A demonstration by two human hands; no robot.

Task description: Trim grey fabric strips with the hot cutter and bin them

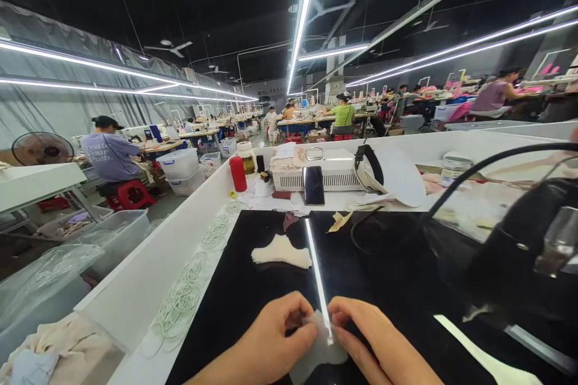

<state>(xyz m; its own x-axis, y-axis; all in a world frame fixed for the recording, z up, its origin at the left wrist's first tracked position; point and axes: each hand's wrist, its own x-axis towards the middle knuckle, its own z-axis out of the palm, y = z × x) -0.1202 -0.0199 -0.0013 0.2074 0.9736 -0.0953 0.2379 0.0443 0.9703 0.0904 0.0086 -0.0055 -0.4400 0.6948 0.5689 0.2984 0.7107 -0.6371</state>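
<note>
A single head-worn camera looks from the person's own eye level, facing forward and tilted down over the bench (235,289). The left grip (277,334) and right grip (372,334) lie close to the lens at the lower edge, just right of the middle, seen from behind and above. A dark device (501,240) sits near on the right. The field is very wide: beyond the low white partition (149,277) it runs deep into the room to a distant column (335,72), and upward to the ceiling lights (303,18).
</note>
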